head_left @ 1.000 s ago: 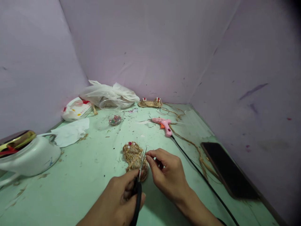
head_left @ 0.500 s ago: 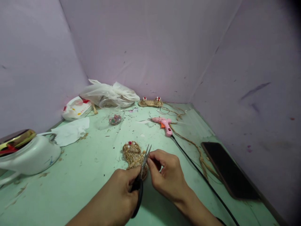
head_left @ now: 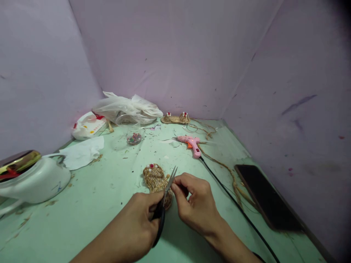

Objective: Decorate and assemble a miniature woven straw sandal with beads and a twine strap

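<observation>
My left hand [head_left: 144, 219] is closed round the black handles of a pair of scissors [head_left: 170, 181]. The slim blades point up and away from me, only a narrow gap between their tips. Just right of the blades, my right hand [head_left: 196, 201] is closed in a pinch; whatever sits between thumb and forefinger is too small to make out. Under and behind the scissors lies a slipper-shaped piece of coiled twine [head_left: 154, 178], with red and white beads at its far end. Its near part is partly hidden by my left hand and the scissors.
A pink glue gun [head_left: 193, 144] with a black cord lies beyond my right hand, near loose twine [head_left: 223, 166] and a phone [head_left: 265, 197]. Farther back are a beaded twine piece [head_left: 175, 119], a bead cup [head_left: 134, 138] and plastic bags [head_left: 128, 109]. A white pot [head_left: 46, 180] stands left.
The scissor blades have drawn slightly closer together. My left hand has shifted a little up and left, while my right hand keeps its pinch in nearly the same place.
</observation>
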{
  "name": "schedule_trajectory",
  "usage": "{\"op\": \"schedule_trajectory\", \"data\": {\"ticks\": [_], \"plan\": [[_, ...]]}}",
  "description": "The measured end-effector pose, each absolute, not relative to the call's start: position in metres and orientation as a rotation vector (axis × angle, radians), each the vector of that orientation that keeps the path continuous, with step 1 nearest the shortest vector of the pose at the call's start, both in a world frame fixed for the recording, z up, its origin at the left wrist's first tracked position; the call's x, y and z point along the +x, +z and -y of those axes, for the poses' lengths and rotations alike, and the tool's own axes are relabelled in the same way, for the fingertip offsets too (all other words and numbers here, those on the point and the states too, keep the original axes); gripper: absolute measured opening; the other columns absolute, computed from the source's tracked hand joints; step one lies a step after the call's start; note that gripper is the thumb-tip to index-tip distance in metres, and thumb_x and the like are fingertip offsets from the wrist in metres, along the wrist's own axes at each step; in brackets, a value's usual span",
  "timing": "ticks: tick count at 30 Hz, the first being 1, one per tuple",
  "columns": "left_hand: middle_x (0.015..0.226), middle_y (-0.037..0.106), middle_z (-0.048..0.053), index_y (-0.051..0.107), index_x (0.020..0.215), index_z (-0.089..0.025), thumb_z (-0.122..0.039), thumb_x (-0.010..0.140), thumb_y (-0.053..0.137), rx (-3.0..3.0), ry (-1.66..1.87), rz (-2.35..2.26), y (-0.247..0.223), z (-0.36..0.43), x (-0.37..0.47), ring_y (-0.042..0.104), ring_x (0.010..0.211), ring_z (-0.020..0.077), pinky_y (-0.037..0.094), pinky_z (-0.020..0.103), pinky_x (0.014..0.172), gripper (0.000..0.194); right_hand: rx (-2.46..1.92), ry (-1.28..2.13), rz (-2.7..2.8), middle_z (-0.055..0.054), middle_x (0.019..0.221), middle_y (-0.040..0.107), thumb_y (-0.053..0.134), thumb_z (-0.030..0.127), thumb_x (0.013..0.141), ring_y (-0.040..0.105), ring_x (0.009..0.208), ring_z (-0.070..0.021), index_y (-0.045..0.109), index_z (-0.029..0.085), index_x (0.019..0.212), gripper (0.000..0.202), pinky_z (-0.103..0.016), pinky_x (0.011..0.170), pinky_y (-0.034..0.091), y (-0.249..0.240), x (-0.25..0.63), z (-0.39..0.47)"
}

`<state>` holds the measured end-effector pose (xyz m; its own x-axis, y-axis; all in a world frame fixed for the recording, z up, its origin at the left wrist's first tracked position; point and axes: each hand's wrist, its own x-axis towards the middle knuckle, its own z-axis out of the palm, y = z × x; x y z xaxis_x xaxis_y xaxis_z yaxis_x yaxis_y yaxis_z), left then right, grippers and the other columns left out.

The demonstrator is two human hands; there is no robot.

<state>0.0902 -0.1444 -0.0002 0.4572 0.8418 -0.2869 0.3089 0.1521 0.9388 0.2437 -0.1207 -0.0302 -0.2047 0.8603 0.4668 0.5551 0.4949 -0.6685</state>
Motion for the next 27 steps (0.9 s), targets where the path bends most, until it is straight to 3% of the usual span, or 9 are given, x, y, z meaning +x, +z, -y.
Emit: {"op": "schedule_trajectory", "data": {"ticks": [6,11,13,15,18,20,24,27], "plan": [[0.06,0.043,-0.006,0.05,0.072,-0.016,-0.009,0.068,0.043,1.346,0.505,-1.044,0.001,0.146,0.095,0.038,0.054,0.0068,0.031,0.018,0.048,0.011,-1.193,0.431,1.86,0.0,0.056,0.055,0.049,0.013,0.073,0.049,0.051,-0.0109,0.056,0.017,0.062,0.014,-0.022,0.05,0.037,-0.029,0.247,0.12],[0.073,0.064,-0.001,0.063,0.091,-0.018,-0.022,0.066,0.055,1.432,0.428,-1.339,0.012,0.158,0.076,0.051,0.059,0.0107,0.039,0.019,0.051,0.026,-1.302,0.432,1.665,0.001,0.054,0.055,0.051,0.021,0.076,0.048,0.047,-0.0099,0.058,0.016,0.063,0.016,-0.021,0.048,0.038,-0.026,0.258,0.114],[0.075,0.068,0.003,0.063,0.102,-0.019,-0.037,0.066,0.059,1.461,0.559,-1.59,0.017,0.152,0.055,0.057,0.062,0.0154,0.043,0.022,0.052,0.04,-1.363,0.45,1.549,0.003,0.05,0.052,0.052,0.025,0.076,0.046,0.044,-0.0093,0.057,0.017,0.062,0.018,-0.021,0.044,0.036,-0.026,0.264,0.109],[0.079,0.07,0.003,0.062,0.107,-0.021,-0.042,0.065,0.061,1.564,0.698,-1.838,0.018,0.135,0.03,0.061,0.068,0.0177,0.046,0.023,0.057,0.047,-1.427,0.434,1.455,0.003,0.048,0.05,0.053,0.028,0.076,0.044,0.042,-0.0091,0.058,0.017,0.063,0.019,-0.02,0.042,0.035,-0.027,0.27,0.102],[0.069,0.067,0.001,0.065,0.097,-0.019,-0.037,0.069,0.057,1.935,0.608,-2.23,0.012,0.096,-0.011,0.06,0.066,0.0182,0.041,0.022,0.051,0.034,-1.539,0.377,1.438,0.002,0.05,0.056,0.054,0.028,0.075,0.049,0.044,-0.0109,0.063,0.016,0.065,0.018,-0.022,0.044,0.038,-0.037,0.278,0.091],[0.054,0.06,-0.004,0.067,0.082,-0.018,-0.032,0.074,0.049,2.117,0.525,-2.256,0.004,0.072,-0.038,0.055,0.052,0.0129,0.031,0.018,0.043,0.024,-1.621,0.383,1.5,-0.002,0.062,0.066,0.056,0.025,0.072,0.055,0.049,-0.0133,0.067,0.017,0.073,0.014,-0.024,0.048,0.042,-0.046,0.282,0.086],[0.044,0.049,-0.01,0.063,0.065,-0.013,-0.02,0.079,0.038,2.158,0.496,-1.957,-0.011,0.047,-0.075,0.04,0.036,0.0016,0.017,0.012,0.037,0.029,-1.666,0.356,1.586,-0.006,0.093,0.07,0.056,0.022,0.069,0.061,0.058,-0.0152,0.068,0.019,0.092,0.026,-0.029,0.058,0.047,-0.056,0.285,0.081],[0.05,0.055,-0.009,0.063,0.064,-0.015,-0.023,0.081,0.035,2.164,0.56,-1.937,-0.014,0.049,-0.066,0.048,0.043,0.0028,0.017,0.012,0.036,0.034,-1.731,0.345,1.553,-0.005,0.086,0.071,0.055,0.025,0.072,0.061,0.06,-0.0165,0.069,0.02,0.086,0.021,-0.029,0.058,0.046,-0.054,0.284,0.081]]}}
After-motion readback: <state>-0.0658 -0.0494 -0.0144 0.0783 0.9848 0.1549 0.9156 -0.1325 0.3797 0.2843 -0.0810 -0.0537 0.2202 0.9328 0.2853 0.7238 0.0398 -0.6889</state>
